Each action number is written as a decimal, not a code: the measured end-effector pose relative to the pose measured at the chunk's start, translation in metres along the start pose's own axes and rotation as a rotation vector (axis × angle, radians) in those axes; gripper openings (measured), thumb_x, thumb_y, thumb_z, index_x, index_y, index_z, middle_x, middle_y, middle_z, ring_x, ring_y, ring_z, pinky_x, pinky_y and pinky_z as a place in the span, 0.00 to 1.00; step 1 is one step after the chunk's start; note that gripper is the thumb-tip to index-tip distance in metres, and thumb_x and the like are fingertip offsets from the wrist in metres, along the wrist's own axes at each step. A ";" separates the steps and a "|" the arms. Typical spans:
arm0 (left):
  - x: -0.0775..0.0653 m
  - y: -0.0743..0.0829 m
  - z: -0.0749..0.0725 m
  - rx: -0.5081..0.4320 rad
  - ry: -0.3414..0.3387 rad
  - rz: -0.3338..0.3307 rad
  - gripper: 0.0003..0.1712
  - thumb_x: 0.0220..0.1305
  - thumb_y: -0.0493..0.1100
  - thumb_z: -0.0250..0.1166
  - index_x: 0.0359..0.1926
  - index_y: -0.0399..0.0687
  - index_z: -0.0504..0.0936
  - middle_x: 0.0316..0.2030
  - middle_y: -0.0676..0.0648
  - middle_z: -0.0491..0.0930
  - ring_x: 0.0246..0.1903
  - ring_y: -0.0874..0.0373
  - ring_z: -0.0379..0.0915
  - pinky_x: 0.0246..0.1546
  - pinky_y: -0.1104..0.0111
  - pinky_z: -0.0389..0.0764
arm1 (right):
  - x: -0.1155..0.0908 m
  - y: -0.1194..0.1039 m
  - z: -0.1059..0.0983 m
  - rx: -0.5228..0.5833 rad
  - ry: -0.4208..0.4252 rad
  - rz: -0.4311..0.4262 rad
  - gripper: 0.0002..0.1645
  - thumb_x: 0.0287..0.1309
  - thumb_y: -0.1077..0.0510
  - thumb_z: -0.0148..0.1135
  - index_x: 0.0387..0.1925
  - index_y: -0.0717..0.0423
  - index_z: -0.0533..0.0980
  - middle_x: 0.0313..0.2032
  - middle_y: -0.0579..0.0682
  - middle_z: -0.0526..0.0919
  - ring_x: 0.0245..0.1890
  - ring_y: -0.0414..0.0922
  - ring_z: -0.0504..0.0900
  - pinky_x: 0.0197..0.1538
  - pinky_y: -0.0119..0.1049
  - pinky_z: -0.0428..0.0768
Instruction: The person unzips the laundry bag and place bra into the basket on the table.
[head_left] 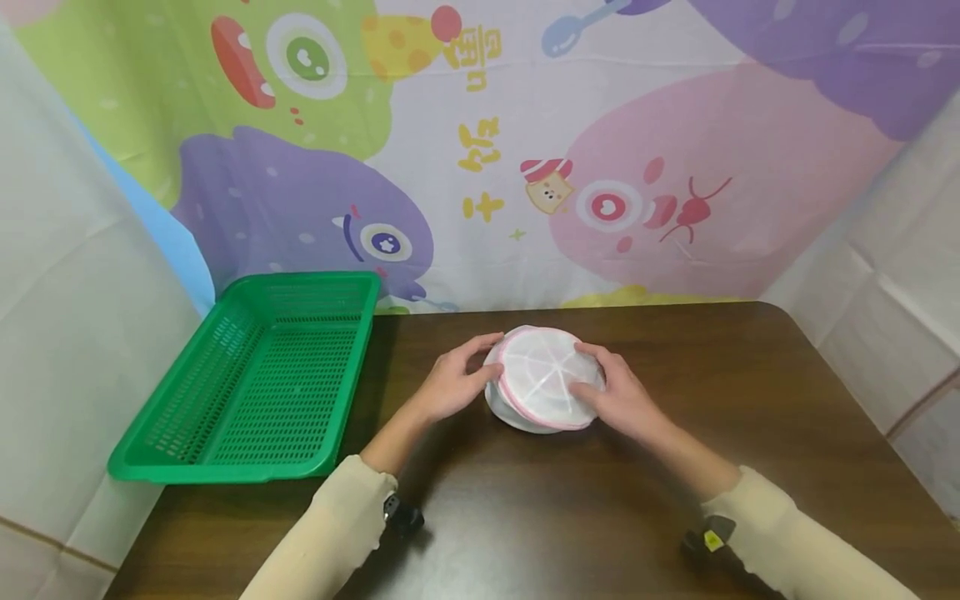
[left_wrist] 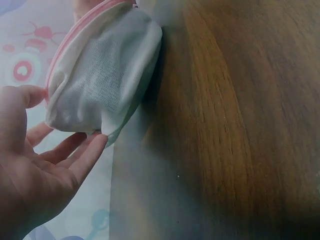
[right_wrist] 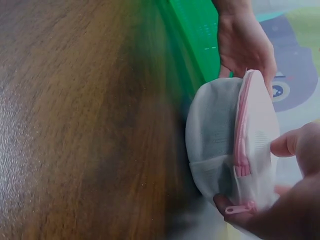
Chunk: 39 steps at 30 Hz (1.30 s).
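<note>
Round white mesh laundry bag (head_left: 546,375) with pink zipper (right_wrist: 240,126) on dark wooden table (head_left: 720,375), right of green basket (head_left: 285,392) with perforated floor. Left hand (head_left: 454,382) pinches bag's left edge; right hand (head_left: 621,398) grips right side, thumb on top. Bag's contents: cannot tell.

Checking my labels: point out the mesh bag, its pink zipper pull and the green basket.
mesh bag (head_left: 542,373): head view, on its white round top
pink zipper pull (right_wrist: 241,208): right wrist view, on its tab
green basket (head_left: 225,473): head view, on its near rim
</note>
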<state>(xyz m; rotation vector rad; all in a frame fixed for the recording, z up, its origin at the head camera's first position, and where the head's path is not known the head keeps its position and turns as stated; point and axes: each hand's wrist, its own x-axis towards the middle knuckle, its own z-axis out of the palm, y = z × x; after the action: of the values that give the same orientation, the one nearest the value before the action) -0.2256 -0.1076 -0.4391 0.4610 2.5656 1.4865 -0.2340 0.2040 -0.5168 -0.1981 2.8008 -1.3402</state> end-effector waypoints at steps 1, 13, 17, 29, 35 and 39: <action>-0.001 0.000 0.000 0.000 -0.005 -0.001 0.34 0.81 0.43 0.66 0.83 0.48 0.73 0.76 0.36 0.81 0.72 0.38 0.84 0.74 0.45 0.84 | 0.001 0.002 0.002 -0.008 0.012 -0.001 0.44 0.71 0.39 0.75 0.83 0.38 0.70 0.77 0.60 0.75 0.73 0.58 0.77 0.72 0.54 0.79; -0.010 0.000 0.002 0.049 -0.040 -0.009 0.37 0.74 0.40 0.68 0.82 0.49 0.74 0.64 0.36 0.87 0.62 0.42 0.89 0.65 0.51 0.89 | -0.012 -0.046 -0.009 0.071 -0.038 -0.019 0.36 0.77 0.51 0.63 0.83 0.43 0.72 0.79 0.66 0.72 0.78 0.63 0.73 0.80 0.64 0.73; -0.013 0.001 0.003 0.049 -0.027 -0.026 0.32 0.74 0.40 0.70 0.76 0.49 0.79 0.58 0.38 0.88 0.55 0.46 0.89 0.62 0.52 0.90 | 0.004 -0.029 -0.003 0.069 -0.005 -0.048 0.34 0.76 0.51 0.63 0.80 0.39 0.76 0.78 0.61 0.76 0.76 0.60 0.75 0.74 0.56 0.75; -0.010 -0.004 0.003 0.076 0.012 -0.022 0.26 0.75 0.41 0.67 0.72 0.50 0.83 0.57 0.40 0.89 0.55 0.47 0.88 0.64 0.50 0.88 | -0.005 -0.040 -0.009 0.052 0.046 -0.079 0.37 0.76 0.43 0.66 0.81 0.44 0.75 0.76 0.66 0.74 0.74 0.65 0.74 0.75 0.61 0.75; -0.009 -0.004 0.002 0.071 0.108 0.016 0.22 0.75 0.41 0.67 0.67 0.46 0.87 0.63 0.37 0.86 0.65 0.40 0.87 0.73 0.44 0.83 | -0.031 -0.074 -0.017 0.083 0.033 -0.072 0.41 0.76 0.45 0.66 0.83 0.54 0.69 0.80 0.71 0.65 0.80 0.70 0.68 0.81 0.72 0.69; -0.007 -0.005 0.002 0.047 0.106 0.021 0.26 0.77 0.42 0.69 0.72 0.47 0.84 0.69 0.37 0.85 0.70 0.39 0.85 0.76 0.44 0.81 | -0.024 -0.050 -0.003 0.062 0.064 -0.082 0.39 0.76 0.40 0.67 0.81 0.47 0.73 0.78 0.69 0.67 0.77 0.69 0.71 0.77 0.66 0.74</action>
<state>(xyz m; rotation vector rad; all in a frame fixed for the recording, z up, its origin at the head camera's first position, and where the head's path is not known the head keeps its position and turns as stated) -0.2197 -0.1101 -0.4445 0.4271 2.6900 1.4994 -0.2050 0.1789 -0.4766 -0.2764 2.8273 -1.4749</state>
